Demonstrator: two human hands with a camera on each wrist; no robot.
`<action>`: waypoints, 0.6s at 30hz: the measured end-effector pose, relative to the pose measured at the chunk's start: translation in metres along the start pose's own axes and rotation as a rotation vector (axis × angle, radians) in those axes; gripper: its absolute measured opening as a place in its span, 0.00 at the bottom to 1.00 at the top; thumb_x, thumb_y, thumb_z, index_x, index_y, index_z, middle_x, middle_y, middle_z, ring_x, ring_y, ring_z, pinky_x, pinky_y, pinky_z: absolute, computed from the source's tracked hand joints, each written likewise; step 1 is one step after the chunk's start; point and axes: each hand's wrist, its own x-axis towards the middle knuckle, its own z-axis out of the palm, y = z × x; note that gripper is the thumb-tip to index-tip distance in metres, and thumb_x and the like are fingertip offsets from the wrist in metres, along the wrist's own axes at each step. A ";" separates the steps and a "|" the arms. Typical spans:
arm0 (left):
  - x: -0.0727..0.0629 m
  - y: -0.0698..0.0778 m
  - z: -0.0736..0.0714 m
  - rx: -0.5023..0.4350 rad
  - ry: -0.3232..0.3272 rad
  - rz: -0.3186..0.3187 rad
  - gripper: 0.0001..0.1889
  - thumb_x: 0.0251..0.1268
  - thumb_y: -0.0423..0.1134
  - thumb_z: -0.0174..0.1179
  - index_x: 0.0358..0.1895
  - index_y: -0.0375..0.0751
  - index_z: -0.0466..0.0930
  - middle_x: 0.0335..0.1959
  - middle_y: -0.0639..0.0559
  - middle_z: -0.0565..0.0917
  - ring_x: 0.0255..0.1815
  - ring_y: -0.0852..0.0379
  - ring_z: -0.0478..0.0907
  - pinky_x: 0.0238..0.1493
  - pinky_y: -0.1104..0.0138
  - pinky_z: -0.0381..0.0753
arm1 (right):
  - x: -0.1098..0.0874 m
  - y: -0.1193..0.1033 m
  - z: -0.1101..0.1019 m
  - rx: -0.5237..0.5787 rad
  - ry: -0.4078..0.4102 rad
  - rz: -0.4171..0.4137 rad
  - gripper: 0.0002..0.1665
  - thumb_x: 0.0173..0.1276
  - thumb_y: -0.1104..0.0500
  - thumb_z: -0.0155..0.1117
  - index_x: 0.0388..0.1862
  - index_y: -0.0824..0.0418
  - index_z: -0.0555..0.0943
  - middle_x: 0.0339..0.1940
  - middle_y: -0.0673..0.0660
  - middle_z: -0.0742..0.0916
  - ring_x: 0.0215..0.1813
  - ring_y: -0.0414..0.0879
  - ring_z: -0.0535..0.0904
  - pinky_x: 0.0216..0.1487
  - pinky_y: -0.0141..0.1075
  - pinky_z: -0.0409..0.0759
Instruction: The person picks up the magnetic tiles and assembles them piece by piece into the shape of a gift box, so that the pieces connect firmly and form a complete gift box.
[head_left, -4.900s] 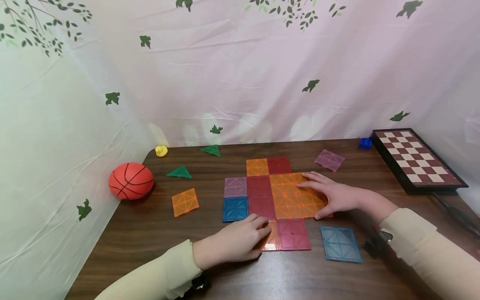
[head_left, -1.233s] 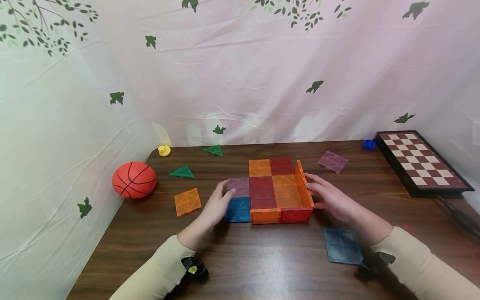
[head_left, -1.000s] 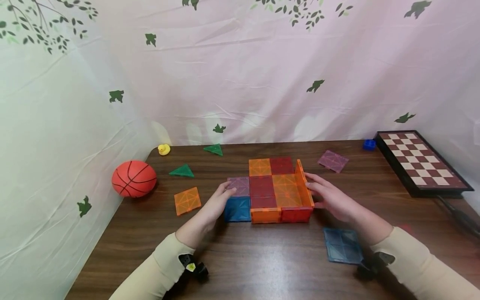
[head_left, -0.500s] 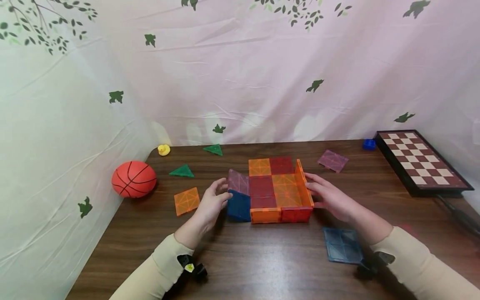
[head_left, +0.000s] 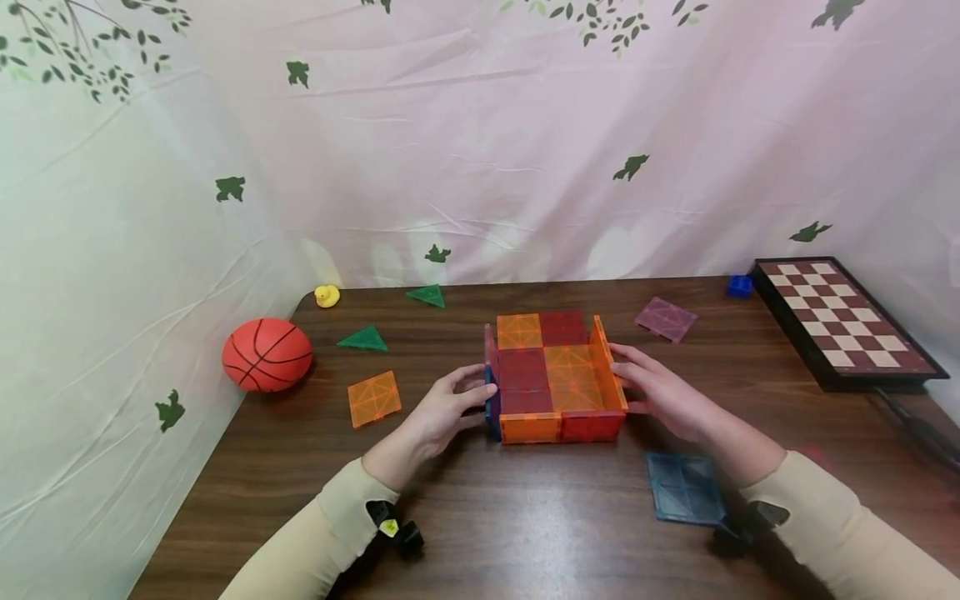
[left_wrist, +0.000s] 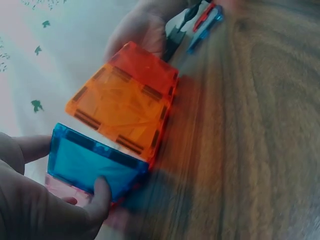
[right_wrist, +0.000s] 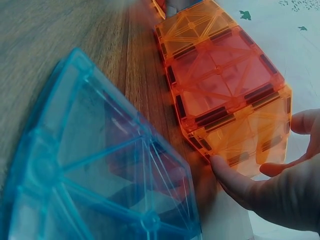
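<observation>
Translucent magnetic tiles form an open box shape between my hands. Its floor has red tiles [head_left: 523, 369] and orange tiles [head_left: 572, 375]. In front stand an orange tile [head_left: 531, 429] and a red tile [head_left: 592, 427]. An orange wall [head_left: 606, 362] rises on the right, where my right hand [head_left: 667, 396] touches its outer face with extended fingers. My left hand [head_left: 442, 412] presses against the left wall, a blue tile [left_wrist: 95, 160] and a purple tile [head_left: 490, 343], both nearly upright. At the back, another orange tile [head_left: 519, 332] and red tile [head_left: 562, 327] lie flat.
Loose tiles lie around: light blue [head_left: 686, 488] at front right, orange [head_left: 374, 400] at left, purple [head_left: 666, 319] at back right. Green triangles [head_left: 363, 338], a red ball [head_left: 267, 355] and a rubber duck [head_left: 326, 296] are on the left; a checkered board [head_left: 836, 317] is far right.
Front tiles and the right orange wall have gone from flat to upright. Over the last second my left hand has folded the blue and purple tiles up; my right hand has stayed.
</observation>
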 end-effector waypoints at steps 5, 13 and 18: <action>0.002 -0.002 0.006 0.002 -0.006 -0.026 0.31 0.77 0.39 0.57 0.76 0.32 0.59 0.66 0.33 0.71 0.64 0.41 0.74 0.64 0.45 0.74 | 0.001 0.000 0.000 -0.006 0.004 0.003 0.42 0.85 0.45 0.43 0.85 0.61 0.41 0.82 0.71 0.50 0.78 0.71 0.55 0.65 0.56 0.74; -0.014 -0.003 0.014 -0.010 0.001 -0.071 0.33 0.79 0.46 0.54 0.78 0.34 0.56 0.72 0.34 0.64 0.70 0.37 0.65 0.63 0.42 0.73 | 0.004 -0.001 -0.004 -0.062 0.059 -0.030 0.40 0.85 0.45 0.43 0.84 0.62 0.46 0.81 0.71 0.57 0.76 0.68 0.61 0.67 0.53 0.72; -0.029 -0.006 0.025 -0.098 -0.028 -0.013 0.34 0.80 0.40 0.51 0.80 0.33 0.48 0.78 0.32 0.53 0.77 0.35 0.54 0.64 0.37 0.69 | 0.016 -0.004 -0.010 -0.155 0.186 -0.106 0.38 0.84 0.44 0.45 0.83 0.61 0.53 0.79 0.70 0.61 0.77 0.67 0.60 0.73 0.59 0.61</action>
